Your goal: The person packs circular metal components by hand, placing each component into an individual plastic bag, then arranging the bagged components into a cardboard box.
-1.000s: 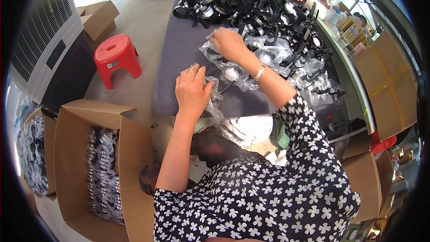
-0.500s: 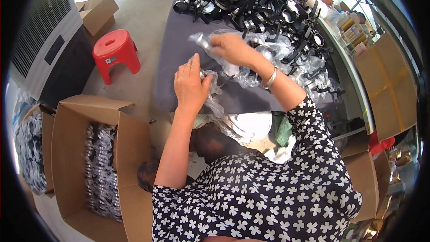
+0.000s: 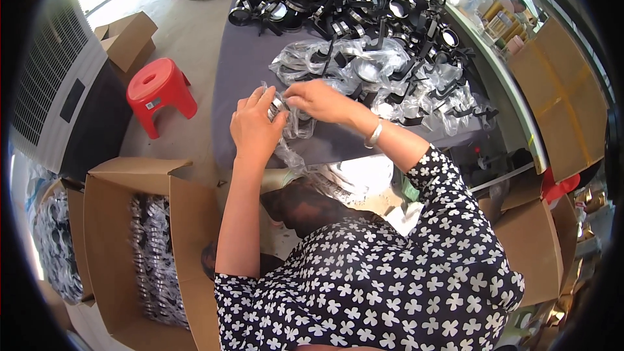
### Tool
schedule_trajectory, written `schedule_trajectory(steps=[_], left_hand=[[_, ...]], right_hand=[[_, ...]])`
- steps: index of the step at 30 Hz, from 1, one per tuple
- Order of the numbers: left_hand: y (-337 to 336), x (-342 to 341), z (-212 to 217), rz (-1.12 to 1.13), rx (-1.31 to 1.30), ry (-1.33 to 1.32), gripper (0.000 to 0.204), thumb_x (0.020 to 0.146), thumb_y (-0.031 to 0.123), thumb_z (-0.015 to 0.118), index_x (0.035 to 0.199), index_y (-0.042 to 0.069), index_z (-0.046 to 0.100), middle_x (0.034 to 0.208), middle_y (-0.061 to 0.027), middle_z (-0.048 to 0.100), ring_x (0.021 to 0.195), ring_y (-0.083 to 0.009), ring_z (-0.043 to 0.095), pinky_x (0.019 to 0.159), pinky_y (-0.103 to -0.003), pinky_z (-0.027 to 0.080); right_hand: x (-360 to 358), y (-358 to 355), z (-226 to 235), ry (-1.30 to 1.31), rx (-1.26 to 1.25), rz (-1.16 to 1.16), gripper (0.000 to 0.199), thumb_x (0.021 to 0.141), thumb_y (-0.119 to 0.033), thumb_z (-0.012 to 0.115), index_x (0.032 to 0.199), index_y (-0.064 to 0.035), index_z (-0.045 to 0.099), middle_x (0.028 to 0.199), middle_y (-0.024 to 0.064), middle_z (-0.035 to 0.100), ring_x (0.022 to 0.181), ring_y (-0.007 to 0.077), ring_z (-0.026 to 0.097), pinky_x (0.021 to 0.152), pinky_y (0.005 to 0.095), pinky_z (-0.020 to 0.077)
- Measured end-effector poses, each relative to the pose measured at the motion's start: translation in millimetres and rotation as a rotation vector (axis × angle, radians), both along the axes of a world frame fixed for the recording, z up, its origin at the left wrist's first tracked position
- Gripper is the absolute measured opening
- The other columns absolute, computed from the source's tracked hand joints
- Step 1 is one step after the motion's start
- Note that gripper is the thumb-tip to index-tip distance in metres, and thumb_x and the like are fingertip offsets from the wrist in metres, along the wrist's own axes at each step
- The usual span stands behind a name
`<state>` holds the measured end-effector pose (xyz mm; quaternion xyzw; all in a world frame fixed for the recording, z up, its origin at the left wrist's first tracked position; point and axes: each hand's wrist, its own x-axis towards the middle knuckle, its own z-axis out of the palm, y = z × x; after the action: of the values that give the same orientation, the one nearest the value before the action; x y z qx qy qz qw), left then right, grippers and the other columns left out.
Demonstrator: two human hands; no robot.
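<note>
My left hand is closed around a round black-and-silver piece near the table's front left edge. Clear plastic wrap surrounds the piece and hangs down below my hand. From the right, my right hand reaches in with its fingers bent together at the wrap; exactly what they pinch is hidden. Just beyond both hands lie several bagged pieces with black arms or straps. Behind these rises a heap of loose black-and-silver pieces.
On the left, an open cardboard box holds rows of wrapped pieces. Farther out are a second filled box, a red stool and a large grey vented unit. A cardboard panel stands right of the grey-covered table.
My right hand has come down and toward my left hand, from a blurred raised position holding something shiny. The round piece now sits at my left hand. The view has shifted slightly.
</note>
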<state>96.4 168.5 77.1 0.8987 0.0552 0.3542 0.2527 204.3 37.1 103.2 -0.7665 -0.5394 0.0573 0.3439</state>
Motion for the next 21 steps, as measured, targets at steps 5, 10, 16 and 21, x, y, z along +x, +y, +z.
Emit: schedule_trajectory(steps=[5,10,16,21], left_hand=[[-2,1,0,-0.030,-0.004,-0.038,0.045,0.062,0.014,0.070,0.106,0.009,0.059,0.112,-0.0095,0.057,0.098,-0.0262,0.053,0.082,-0.035,0.044],[2,0,3,-0.085,-0.047,-0.013,0.045,0.062,0.013,0.070,0.106,0.008,0.057,0.112,-0.0077,0.057,0.099,-0.0259,0.053,0.084,-0.034,0.043],[6,-3,5,-0.134,-0.093,0.003,0.046,0.062,0.013,0.070,0.106,0.008,0.057,0.111,-0.0071,0.057,0.099,-0.0261,0.053,0.084,-0.034,0.043],[4,-1,7,-0.125,-0.076,0.016,0.048,0.062,0.012,0.069,0.109,0.009,0.056,0.111,-0.0082,0.057,0.098,-0.0269,0.052,0.083,-0.035,0.043]], right_hand=[[12,-40,11,-0.554,-0.484,-0.182,0.013,0.071,-0.007,0.052,0.078,-0.0006,0.061,0.080,0.0183,0.061,0.077,0.0330,0.060,0.066,0.0408,0.0478],[22,-50,-8,-0.716,-0.560,-0.098,0.009,0.068,-0.005,0.054,0.072,-0.0010,0.062,0.077,0.0167,0.061,0.075,0.0325,0.061,0.065,0.0406,0.0483],[25,-38,20,-0.421,-0.386,-0.078,0.009,0.074,-0.012,0.054,0.076,-0.0027,0.055,0.074,0.0170,0.059,0.073,0.0347,0.059,0.062,0.0432,0.0438],[17,-5,7,-0.033,-0.094,0.003,0.014,0.075,-0.012,0.054,0.080,0.0006,0.050,0.072,0.0182,0.055,0.067,0.0304,0.054,0.061,0.0379,0.0408]])
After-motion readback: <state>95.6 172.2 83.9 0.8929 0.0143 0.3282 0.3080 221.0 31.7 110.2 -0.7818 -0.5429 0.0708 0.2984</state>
